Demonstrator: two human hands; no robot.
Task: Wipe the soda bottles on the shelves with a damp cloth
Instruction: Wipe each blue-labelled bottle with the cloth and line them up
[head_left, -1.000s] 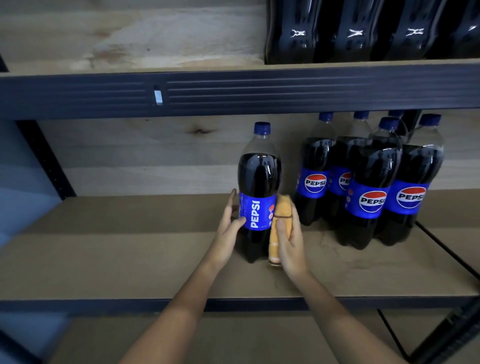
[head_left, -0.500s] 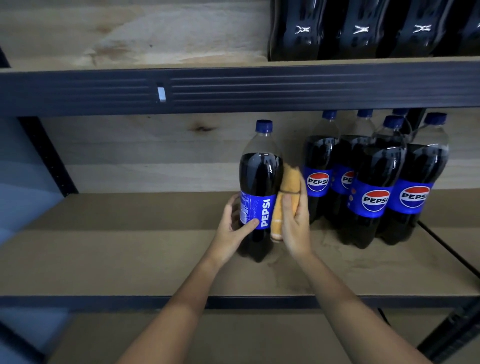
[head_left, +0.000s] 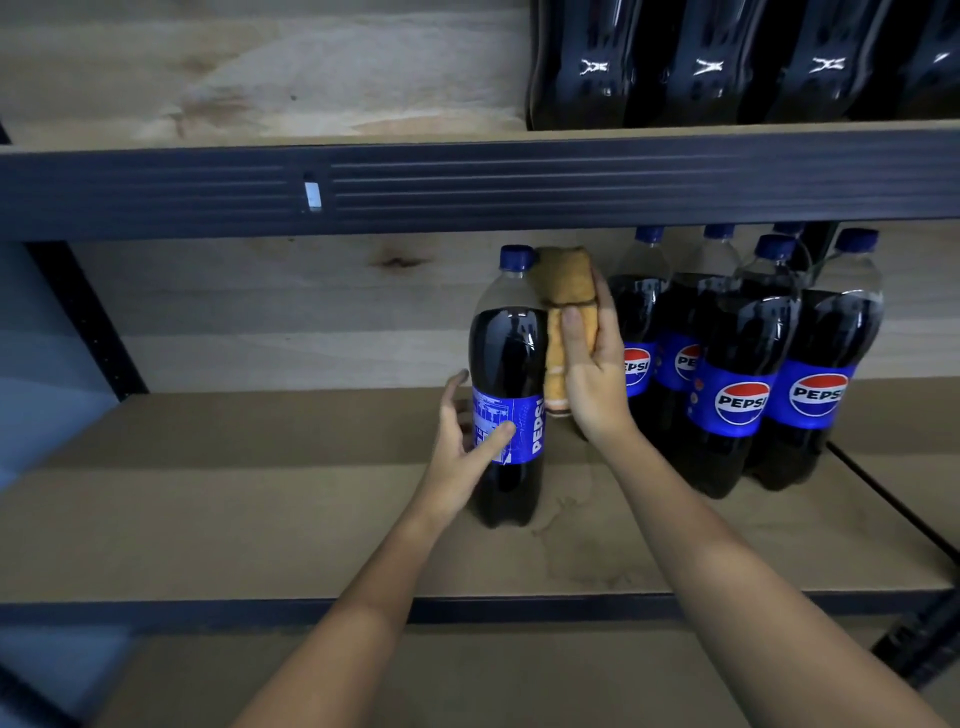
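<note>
The left hand is resting against the left side of a single bottle, fingers spread loosely, the thumb lying across its blue label. That bottle is standing upright on the middle shelf, apart from the others. The right hand is gripping a folded tan cloth, thumb in front and fingers curled behind, holding it against the bottle's right side up near the neck. Just to the right, a cluster of bottles is standing upright on the same shelf.
</note>
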